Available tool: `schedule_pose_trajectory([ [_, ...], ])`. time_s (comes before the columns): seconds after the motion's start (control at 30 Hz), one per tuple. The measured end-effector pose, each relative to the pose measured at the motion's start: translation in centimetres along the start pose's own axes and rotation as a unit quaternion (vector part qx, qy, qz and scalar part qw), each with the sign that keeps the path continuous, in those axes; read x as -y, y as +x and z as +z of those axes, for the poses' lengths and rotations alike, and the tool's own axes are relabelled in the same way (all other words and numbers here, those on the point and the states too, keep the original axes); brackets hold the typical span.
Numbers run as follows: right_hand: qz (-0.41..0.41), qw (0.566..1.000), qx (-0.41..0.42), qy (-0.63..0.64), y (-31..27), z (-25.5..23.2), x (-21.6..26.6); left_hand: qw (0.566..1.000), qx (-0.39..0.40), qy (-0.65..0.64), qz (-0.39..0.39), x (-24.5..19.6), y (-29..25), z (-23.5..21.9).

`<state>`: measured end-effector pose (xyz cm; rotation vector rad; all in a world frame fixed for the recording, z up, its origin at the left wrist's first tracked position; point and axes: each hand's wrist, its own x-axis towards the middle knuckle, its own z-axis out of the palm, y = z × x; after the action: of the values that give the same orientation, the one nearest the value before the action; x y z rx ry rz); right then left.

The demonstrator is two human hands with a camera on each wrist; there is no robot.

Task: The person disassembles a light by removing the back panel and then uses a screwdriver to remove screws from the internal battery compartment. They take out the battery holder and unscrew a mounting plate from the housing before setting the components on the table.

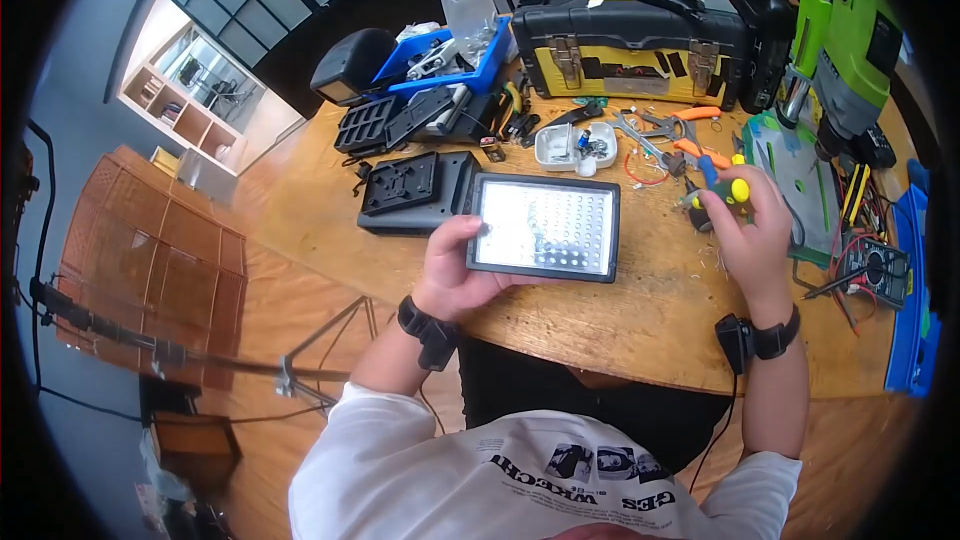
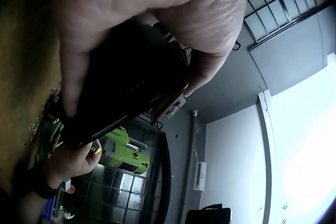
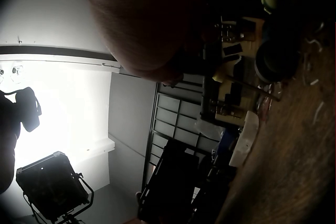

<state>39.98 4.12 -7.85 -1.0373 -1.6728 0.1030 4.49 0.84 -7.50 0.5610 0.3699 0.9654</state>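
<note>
My left hand (image 1: 458,265) grips an LED light panel (image 1: 545,225) by its left and lower edge, thumb on the front frame. Its face, with rows of small LEDs, shows in the head view; in the left wrist view the panel (image 2: 131,77) is a dark slab between thumb and fingers. To the right, over the table, my right hand (image 1: 757,240) holds a screwdriver with a yellow-ended handle (image 1: 740,190). Its thin shaft (image 3: 252,87) shows in the right wrist view; the fingers hide part of the handle. A round black object (image 1: 698,218) is close beside that hand.
A black casing (image 1: 455,210) lies left of the panel. Behind are a white tray of small parts (image 1: 553,147), orange-handled pliers (image 1: 697,114), a blue bin (image 1: 487,68) and a black-yellow toolbox (image 1: 640,45). A green drill press (image 1: 855,40) and multimeter (image 1: 872,270) stand right.
</note>
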Motion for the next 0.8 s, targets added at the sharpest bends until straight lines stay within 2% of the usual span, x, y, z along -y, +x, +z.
schedule_pose_trajectory([
  [0.2, 0.008, 1.0, 0.002, -0.001, -0.1, 0.1, -0.3, 0.998, -0.057, 0.031, -0.011, -0.7, -0.8, 0.1],
  [0.27, 0.009, 1.0, 0.001, 0.005, -0.1, 0.1, -0.2, 0.995, -0.024, 0.092, 0.024, -2.2, -1.0, -0.1],
  [0.37, 0.003, 1.0, -0.002, -0.002, -0.1, 0.0, 0.0, 0.958, -0.066, 0.232, 0.152, -5.3, -1.2, 0.6],
  [0.43, 0.023, 1.0, 0.007, 0.005, -0.1, -0.1, 0.3, 0.894, -0.147, 0.345, 0.246, -6.8, -0.9, 2.5],
  [0.47, 0.042, 0.999, 0.017, 0.012, 0.0, -0.2, 0.5, 0.842, -0.175, 0.426, 0.282, -7.9, -0.4, 2.4],
  [0.5, 0.043, 0.999, 0.017, 0.013, 0.0, -0.2, 0.5, 0.772, -0.21, 0.508, 0.319, -8.9, 0.2, 1.8],
  [0.6, 0.005, 1.0, 0.003, 0.002, 0.1, -0.2, 0.5, 0.529, -0.241, 0.738, 0.344, -13.6, 2.0, -0.8],
  [0.63, 0.001, 1.0, 0.002, 0.001, 0.1, -0.2, 0.5, 0.528, -0.239, 0.739, 0.344, -14.3, 2.6, -0.5],
  [0.7, -0.002, 1.0, 0.001, 0.0, 0.1, -0.2, 0.5, 0.351, -0.341, 0.845, 0.215, -15.4, 3.6, 0.3],
  [0.73, -0.002, 1.0, -0.001, 0.003, 0.0, -0.1, 0.5, 0.361, -0.344, 0.848, 0.183, -16.3, 4.3, -0.1],
  [0.77, -0.002, 1.0, -0.004, 0.006, 0.0, -0.1, 0.4, 0.361, -0.343, 0.848, 0.183, -16.8, 5.1, -0.5],
  [0.8, -0.002, 1.0, -0.005, 0.005, 0.0, -0.1, 0.4, 0.316, -0.356, 0.87, 0.131, -17.3, 5.8, -1.0],
])
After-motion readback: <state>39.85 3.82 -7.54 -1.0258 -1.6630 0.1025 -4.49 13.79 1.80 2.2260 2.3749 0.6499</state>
